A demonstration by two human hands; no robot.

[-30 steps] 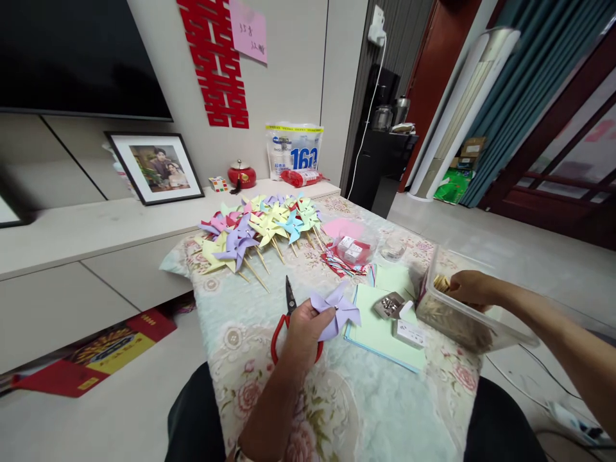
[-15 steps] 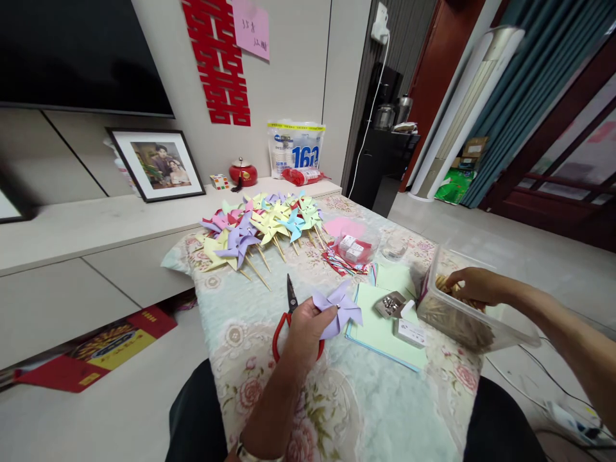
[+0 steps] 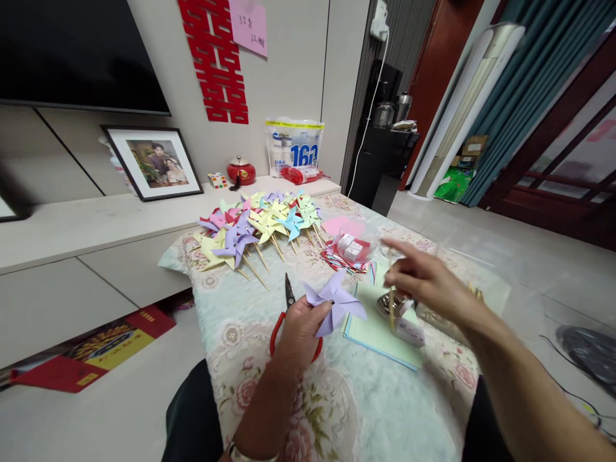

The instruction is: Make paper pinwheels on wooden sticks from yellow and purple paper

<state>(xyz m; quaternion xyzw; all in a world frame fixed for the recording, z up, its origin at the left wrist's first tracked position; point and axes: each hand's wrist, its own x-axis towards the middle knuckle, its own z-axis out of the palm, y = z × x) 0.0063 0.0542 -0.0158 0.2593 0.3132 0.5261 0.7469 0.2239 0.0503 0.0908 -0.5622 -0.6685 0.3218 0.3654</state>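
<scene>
Pinched in my left hand [image 3: 302,328] is a purple paper pinwheel [image 3: 339,301] with a small pin at its centre. Red-handled scissors [image 3: 289,294] lie on the cloth partly under that hand. My right hand [image 3: 421,282], slightly blurred, is raised over the paper stack with a thin wooden stick [image 3: 391,309] hanging upright from its fingers. Below it are a small open box of metal pins [image 3: 386,304] and light green paper sheets [image 3: 373,330]. A clear plastic bin [image 3: 440,324] of sticks stands behind my right forearm, largely hidden.
Finished pinwheels on sticks [image 3: 267,224] are heaped at the table's far left. A clear bag with small white boxes [image 3: 350,247] lies on coloured paper strips. Behind the table is a white cabinet [image 3: 144,224] with a framed photo [image 3: 153,160]. Cables [image 3: 572,385] run across the floor at right.
My right hand has come out of the bin and moved left with a stick in its fingers. My left hand still holds the pinwheel, now turned slightly.
</scene>
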